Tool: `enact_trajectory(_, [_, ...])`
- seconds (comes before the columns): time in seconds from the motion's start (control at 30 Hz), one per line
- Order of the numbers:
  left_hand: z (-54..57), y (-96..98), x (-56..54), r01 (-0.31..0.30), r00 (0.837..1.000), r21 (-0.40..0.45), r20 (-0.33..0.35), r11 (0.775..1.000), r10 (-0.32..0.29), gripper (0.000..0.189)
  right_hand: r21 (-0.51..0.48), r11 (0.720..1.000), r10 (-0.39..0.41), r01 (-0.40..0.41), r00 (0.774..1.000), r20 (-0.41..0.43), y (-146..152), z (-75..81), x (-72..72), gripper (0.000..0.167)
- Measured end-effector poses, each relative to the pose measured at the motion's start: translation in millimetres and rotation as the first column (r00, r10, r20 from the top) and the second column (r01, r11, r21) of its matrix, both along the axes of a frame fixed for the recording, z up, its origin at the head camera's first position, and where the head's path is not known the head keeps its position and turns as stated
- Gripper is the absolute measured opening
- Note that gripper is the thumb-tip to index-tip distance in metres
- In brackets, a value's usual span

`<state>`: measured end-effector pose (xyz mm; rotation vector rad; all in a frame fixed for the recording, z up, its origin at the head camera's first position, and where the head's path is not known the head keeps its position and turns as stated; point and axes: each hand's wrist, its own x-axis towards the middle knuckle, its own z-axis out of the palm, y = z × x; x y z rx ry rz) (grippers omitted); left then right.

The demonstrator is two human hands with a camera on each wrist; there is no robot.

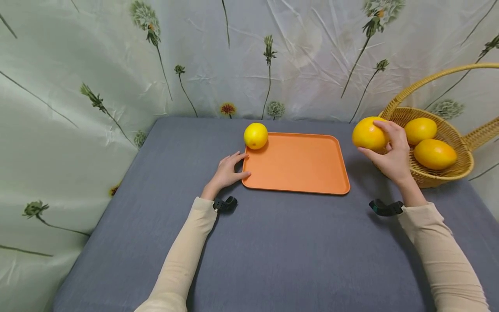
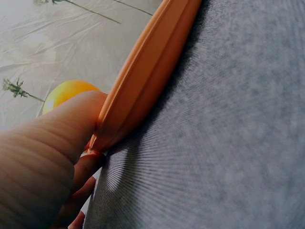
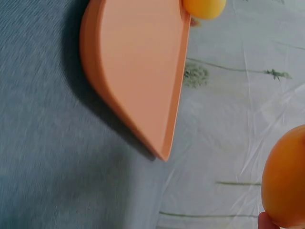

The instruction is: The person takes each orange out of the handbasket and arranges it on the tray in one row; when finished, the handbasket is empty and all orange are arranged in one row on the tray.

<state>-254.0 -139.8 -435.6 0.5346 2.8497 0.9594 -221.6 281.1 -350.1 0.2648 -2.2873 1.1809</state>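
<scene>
My right hand holds a smooth yellow-orange fruit between thumb and fingers, raised beside the basket. In the right wrist view this fruit shows at the right edge, with one fingertip at its lower end. An orange rectangular tray lies on the table. At its left edge, my left hand grips the rim, thumb over the tray and fingers along the outside. The left wrist view shows the thumb across the tray's rim. A round yellow fruit sits in the tray's far left corner.
A wicker basket with a tall handle stands at the right, holding two more yellow-orange fruits. Grey cloth covers the table. A flower-patterned curtain hangs behind and along the left.
</scene>
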Motion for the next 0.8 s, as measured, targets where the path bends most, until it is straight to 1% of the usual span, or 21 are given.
enact_trajectory(0.1, [0.3,0.0,0.0,-0.003,1.000,-0.002,-0.006,1.000,0.003,0.065,-0.008,0.999,0.044,-0.044,0.999,0.000,-15,8.5,4.9,0.066])
enact_trajectory(0.2, [1.1,0.1,0.6,0.000,1.000,0.000,-0.009,1.000,0.000,0.066,-0.022,0.995,0.098,-0.098,0.995,0.000,-28,13.3,8.3,0.065])
enact_trajectory(0.3, [0.7,0.2,0.3,0.001,1.000,-0.005,-0.010,1.000,-0.001,0.066,-0.032,0.988,0.150,-0.150,0.989,0.002,-35,11.8,6.8,0.065])
enact_trajectory(0.4, [0.6,-0.1,1.1,-0.004,1.000,-0.004,-0.006,1.000,0.004,0.065,-0.031,0.983,0.181,-0.180,0.983,0.017,-41,9.0,4.4,0.065])
enact_trajectory(0.7, [1.2,-0.2,0.3,-0.005,1.000,-0.013,-0.012,1.000,0.005,0.065,0.011,0.981,0.194,-0.196,0.977,0.087,-54,6.3,-1.8,0.063])
enact_trajectory(0.8, [0.3,-0.2,0.9,0.002,1.000,-0.008,-0.011,1.000,-0.002,0.064,0.042,0.982,0.181,-0.186,0.977,0.109,-52,-4.0,-11.2,0.065])
